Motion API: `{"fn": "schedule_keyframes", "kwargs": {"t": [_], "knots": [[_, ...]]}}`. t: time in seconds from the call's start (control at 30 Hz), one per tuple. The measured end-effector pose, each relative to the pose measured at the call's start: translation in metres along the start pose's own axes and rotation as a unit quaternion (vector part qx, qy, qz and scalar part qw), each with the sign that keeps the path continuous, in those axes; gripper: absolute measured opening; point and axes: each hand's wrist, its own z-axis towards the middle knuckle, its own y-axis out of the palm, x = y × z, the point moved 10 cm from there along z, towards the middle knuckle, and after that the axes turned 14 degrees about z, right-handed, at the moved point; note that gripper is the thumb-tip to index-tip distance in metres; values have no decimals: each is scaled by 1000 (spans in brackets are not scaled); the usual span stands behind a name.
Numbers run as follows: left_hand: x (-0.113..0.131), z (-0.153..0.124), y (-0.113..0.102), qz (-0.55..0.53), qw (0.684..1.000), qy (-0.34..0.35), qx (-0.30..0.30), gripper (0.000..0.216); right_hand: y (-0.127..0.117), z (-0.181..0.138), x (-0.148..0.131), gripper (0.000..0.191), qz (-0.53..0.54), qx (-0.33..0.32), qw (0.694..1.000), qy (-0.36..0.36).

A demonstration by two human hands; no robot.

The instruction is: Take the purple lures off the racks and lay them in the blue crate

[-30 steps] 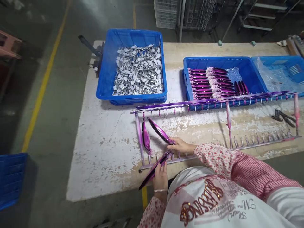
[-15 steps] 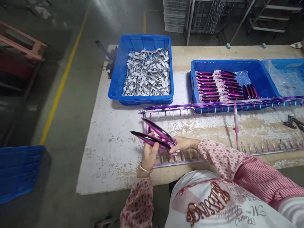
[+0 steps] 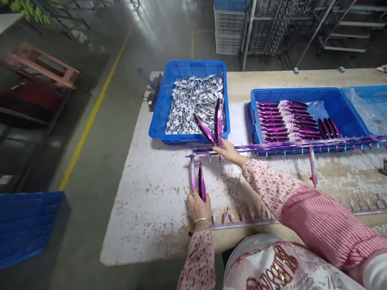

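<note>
My right hand is raised over the top rail of a purple-sprayed hook rack, pinching two glossy purple spindle-shaped pieces that fan upward in a V in front of a blue crate. My left hand rests near the table's front, its fingers around a third purple piece standing upright. Close beside that piece runs the rack's left crossbar. The rack's lower rail lies in front of my right forearm.
A blue crate of silver tagged pieces and a blue crate of stacked purple pieces stand on the worn white table. Beyond it are a plastic-lined crate, wire racks and stacked crates. A blue crate sits on the floor at left.
My right hand has moved forward over the top rail and now has two pieces, not one. The piece hanging on the rack earlier is gone from there. The view has shifted forward.
</note>
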Motion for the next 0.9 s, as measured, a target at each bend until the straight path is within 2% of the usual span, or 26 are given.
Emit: {"fn": "schedule_keyframes", "kwargs": {"t": [0.1, 0.2, 0.4, 0.67, 0.9], "knots": [[3, -11, -1, 18, 1000, -11, 5, 42, 15, 6, 5, 10, -154, -37, 987, -6], [2, -19, 3, 6, 1000, -19, 14, 45, 24, 5, 8, 18, -216, -71, 974, 8], [-12, -14, 14, -18, 996, -42, 71, 45, 15, 3, 12, 28, -271, -66, 957, 77], [-12, -17, 25, -29, 989, -81, 119, 48, 17, -2, 9, 39, -339, -81, 935, 67], [-10, -12, 30, -57, 987, -98, 114, 50, 16, -4, 8, 36, -347, -86, 932, 62]]}}
